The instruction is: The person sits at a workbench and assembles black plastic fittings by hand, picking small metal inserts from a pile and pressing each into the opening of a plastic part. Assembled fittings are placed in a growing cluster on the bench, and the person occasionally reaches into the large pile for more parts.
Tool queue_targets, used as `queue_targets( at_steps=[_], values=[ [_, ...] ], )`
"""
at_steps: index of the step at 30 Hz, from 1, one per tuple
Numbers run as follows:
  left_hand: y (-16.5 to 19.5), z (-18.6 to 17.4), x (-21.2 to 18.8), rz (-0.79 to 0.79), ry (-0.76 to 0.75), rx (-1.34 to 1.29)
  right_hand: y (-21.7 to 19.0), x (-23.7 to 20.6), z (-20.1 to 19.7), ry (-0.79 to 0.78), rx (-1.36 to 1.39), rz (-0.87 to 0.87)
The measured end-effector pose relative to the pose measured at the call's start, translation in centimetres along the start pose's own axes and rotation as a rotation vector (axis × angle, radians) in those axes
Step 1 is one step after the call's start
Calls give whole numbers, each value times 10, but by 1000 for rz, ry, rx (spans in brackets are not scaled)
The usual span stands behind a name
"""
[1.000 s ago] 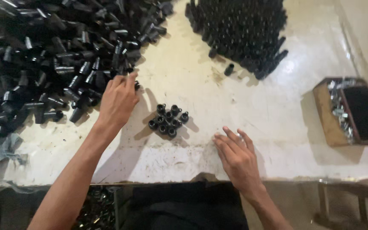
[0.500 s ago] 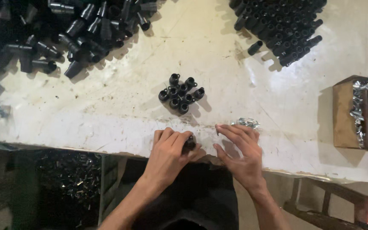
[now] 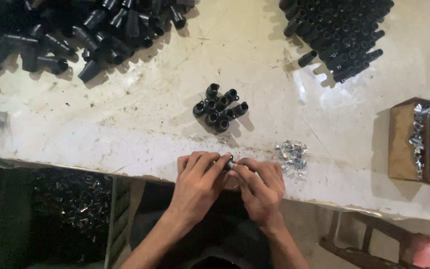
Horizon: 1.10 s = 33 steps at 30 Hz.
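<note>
My left hand (image 3: 197, 182) and my right hand (image 3: 260, 187) meet at the near edge of the white table (image 3: 140, 119). Between their fingertips they pinch one small black plastic tube (image 3: 229, 163); most of it is hidden by the fingers. Whether the right hand also holds a metal piece I cannot tell. A small cluster of upright black tubes (image 3: 220, 107) stands just beyond the hands. A little heap of shiny metal pieces (image 3: 290, 154) lies right of my right hand.
A big loose pile of black tubes (image 3: 75, 30) covers the far left. A packed group of upright black tubes (image 3: 339, 35) stands at the far right. A cardboard box (image 3: 416, 142) with metal pieces sits at the right edge. A bin of dark parts (image 3: 70, 214) lies below the table.
My left hand came back from the far-left pile to the near edge with a black tube. Both hands have now closed together on it.
</note>
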<state>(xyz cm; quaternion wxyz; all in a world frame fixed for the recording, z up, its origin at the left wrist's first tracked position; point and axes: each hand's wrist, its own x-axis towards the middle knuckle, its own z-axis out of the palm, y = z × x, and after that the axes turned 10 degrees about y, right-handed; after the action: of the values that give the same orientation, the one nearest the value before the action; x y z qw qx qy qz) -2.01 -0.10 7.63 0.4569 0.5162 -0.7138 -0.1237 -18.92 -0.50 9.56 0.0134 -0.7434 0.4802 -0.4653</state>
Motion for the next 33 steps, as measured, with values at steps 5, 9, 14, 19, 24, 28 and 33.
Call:
queue_targets(
  at_steps=[5,9,14,19,24,28,33],
  values=[
    [4,5,-6,3,-23,58,14,27,-21,-393,94,29],
    [10,2,2,-29,-45,99,21,36,-30,-687,32,540],
    [-31,-29,38,-164,-32,320,34,17,-45,-288,-166,597],
    [-84,-28,82,-9,-95,428,60,-3,-49,-141,-539,134],
    [-120,-28,155,67,166,565,68,4,-48,-92,-480,25],
    [-124,-21,192,200,137,910,65,17,-54,-161,-438,-70],
    [-109,-34,145,-80,88,641,62,16,-50,-132,-420,-53]
  ],
)
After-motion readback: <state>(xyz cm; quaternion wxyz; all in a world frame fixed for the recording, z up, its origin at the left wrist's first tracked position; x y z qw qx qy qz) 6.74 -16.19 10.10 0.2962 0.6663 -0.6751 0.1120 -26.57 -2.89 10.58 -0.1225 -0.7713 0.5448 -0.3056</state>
